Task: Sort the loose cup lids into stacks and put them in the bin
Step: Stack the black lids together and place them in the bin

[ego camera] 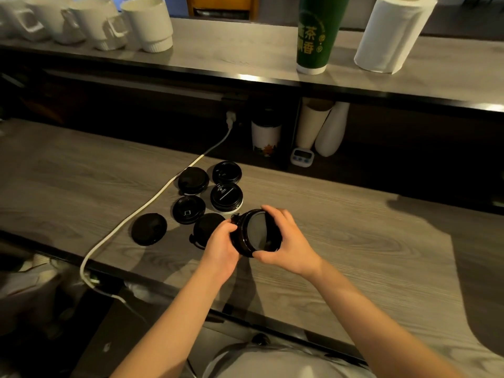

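Observation:
Both hands hold a small stack of black cup lids (pixel 255 232) tilted on its side just above the wooden counter (pixel 341 241). My left hand (pixel 222 242) grips its left edge and my right hand (pixel 286 241) wraps its right rim. Several loose black lids lie on the counter to the left: one far left (pixel 149 228), one partly behind my left hand (pixel 207 226), one with a small tab (pixel 188 209), one at the back left (pixel 193 180), one at the back (pixel 227 172), and a short stack (pixel 226 196). No bin is in view.
A white cable (pixel 152 200) runs across the counter beside the lids to a wall plug (pixel 230 118). On the raised shelf stand white mugs (pixel 147 23), a green cup (pixel 317 34) and a paper towel roll (pixel 392 34). Below it sit cups (pixel 266 137) and a timer (pixel 301 156).

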### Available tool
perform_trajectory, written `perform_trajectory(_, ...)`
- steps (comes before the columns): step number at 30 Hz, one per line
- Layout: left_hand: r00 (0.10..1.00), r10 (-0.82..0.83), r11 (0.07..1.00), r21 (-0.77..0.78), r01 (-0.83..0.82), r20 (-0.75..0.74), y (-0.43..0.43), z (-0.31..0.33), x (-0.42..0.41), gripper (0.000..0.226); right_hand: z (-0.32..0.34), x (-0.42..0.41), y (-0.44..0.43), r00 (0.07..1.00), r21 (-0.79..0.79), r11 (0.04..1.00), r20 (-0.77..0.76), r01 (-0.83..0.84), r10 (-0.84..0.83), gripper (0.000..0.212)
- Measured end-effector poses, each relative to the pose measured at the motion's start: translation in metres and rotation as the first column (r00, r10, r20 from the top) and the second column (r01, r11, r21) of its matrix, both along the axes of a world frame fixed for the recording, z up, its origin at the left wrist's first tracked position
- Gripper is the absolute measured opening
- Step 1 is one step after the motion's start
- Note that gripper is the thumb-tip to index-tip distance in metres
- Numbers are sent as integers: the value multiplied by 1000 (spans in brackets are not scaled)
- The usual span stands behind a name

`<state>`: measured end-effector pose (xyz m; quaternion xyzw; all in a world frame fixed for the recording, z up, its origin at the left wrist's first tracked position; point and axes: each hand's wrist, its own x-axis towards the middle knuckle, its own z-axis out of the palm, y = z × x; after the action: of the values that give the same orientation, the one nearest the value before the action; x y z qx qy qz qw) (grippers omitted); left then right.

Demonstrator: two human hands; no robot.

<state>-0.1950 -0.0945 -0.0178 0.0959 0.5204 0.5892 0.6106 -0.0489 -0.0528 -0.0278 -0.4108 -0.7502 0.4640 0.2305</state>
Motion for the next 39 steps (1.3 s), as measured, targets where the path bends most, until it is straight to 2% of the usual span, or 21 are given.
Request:
perform_trajectory(6,983,-160,984,68,166,-88,-3,-1,3,31,3,5,2,992,165,982,96,-92,76,93)
perform_trajectory(9,978,-190,975,96,198,-85,-1,2,2,33,3,9,9,991,174,979,104,-105,87,98)
perform_trajectory(13,969,-229,965,108,238,-92,6,5,-2,30,8,16,19,991,46,993,72,-112,109,99)
perform_trajectory(19,940,-279,952,69,297,-194,11,4,-6,32,18,24,26,1000,-225,974,-5,16,-17,63)
perform_trajectory(21,923,-310,942,60,331,-226,10,1,-6,38,18,25,28,999,-241,969,15,50,-48,54)
perform_trajectory(23,889,-361,919,52,390,-282,8,-1,-5,36,18,26,29,998,-286,956,15,70,-68,44)
perform_trajectory(26,796,-436,877,2,481,-420,6,-5,-4,35,16,29,28,999,-406,913,8,49,-50,43)
perform_trajectory(28,713,-486,844,-62,532,-505,5,-12,-5,33,12,32,26,999,-444,895,18,35,-31,42)
perform_trajectory(30,663,-529,823,-127,554,-529,3,-17,-6,36,8,32,25,1000,-480,877,5,30,-31,37)
perform_trajectory(35,672,-577,805,-186,563,-464,0,-22,-6,46,-1,27,19,990,-555,829,-66,66,-122,20)
perform_trajectory(39,613,-574,805,-234,545,-543,3,-26,-18,53,-4,21,20,983,-546,825,-17,144,-183,19)
